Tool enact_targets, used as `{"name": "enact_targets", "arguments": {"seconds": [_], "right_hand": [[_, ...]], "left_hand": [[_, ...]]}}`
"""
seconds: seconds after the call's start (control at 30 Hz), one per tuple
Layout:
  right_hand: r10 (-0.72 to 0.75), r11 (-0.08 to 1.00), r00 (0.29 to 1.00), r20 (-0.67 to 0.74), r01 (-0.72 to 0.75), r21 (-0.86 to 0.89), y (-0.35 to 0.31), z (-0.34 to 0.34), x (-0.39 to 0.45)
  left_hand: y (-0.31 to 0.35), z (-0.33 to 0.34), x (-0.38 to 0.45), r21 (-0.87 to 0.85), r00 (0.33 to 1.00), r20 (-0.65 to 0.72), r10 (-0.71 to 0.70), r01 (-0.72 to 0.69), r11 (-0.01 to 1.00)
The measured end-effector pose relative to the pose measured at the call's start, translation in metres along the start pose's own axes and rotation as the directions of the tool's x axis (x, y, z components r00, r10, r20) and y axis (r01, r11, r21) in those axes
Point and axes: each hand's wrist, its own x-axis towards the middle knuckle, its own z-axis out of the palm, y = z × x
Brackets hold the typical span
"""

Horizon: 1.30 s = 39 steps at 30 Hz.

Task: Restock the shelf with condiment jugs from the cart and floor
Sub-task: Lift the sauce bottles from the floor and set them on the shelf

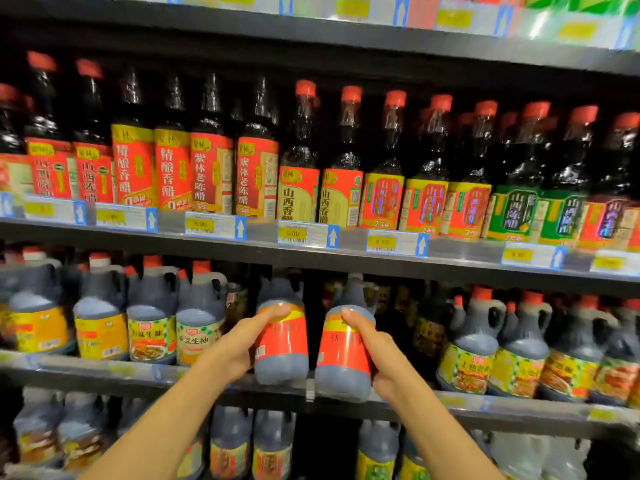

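Observation:
Two dark condiment jugs with red and yellow labels stand side by side at the front edge of the middle shelf. My left hand grips the left jug from its left side, thumb across the top of the label. My right hand grips the right jug from its right side. A narrow gap separates the two jugs. Behind them the shelf bay is dark and I cannot tell what stands there.
Handled jugs with yellow and green labels fill the shelf to the left, and more jugs stand to the right. Tall vinegar bottles line the shelf above. Further jugs sit on the shelf below.

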Motion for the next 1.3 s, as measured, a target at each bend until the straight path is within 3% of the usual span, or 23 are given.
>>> {"name": "enact_targets", "arguments": {"seconds": [0.33, 0.63, 0.97, 1.17, 1.23, 1.3], "right_hand": [[-0.085, 0.996, 0.996, 0.018, 0.085, 0.026, 0.003, -0.007, 0.043], [-0.220, 0.974, 0.969, 0.108, 0.224, -0.025, 0.023, -0.008, 0.067], [-0.234, 0.960, 0.936, 0.263, 0.266, -0.092, 0.038, -0.019, 0.086], [-0.223, 0.941, 0.899, 0.377, 0.300, -0.159, 0.033, -0.028, 0.088], [-0.188, 0.936, 0.898, 0.398, 0.287, -0.204, 0.029, -0.028, 0.086], [-0.157, 0.920, 0.927, 0.341, 0.263, -0.289, 0.029, -0.031, 0.084]], "left_hand": [[-0.010, -0.005, 0.041, -0.009, 0.999, -0.007, 0.046, -0.046, 0.999], [-0.028, -0.007, 0.060, 0.031, 0.970, 0.061, 0.237, -0.239, 0.971], [-0.031, -0.019, 0.068, 0.118, 0.961, 0.139, 0.237, -0.254, 0.960], [-0.031, -0.028, 0.071, 0.195, 0.941, 0.263, 0.213, -0.268, 0.943], [-0.030, -0.029, 0.069, 0.254, 0.946, 0.258, 0.197, -0.263, 0.931], [-0.031, -0.030, 0.067, 0.368, 0.966, 0.166, 0.200, -0.249, 0.896]]}}
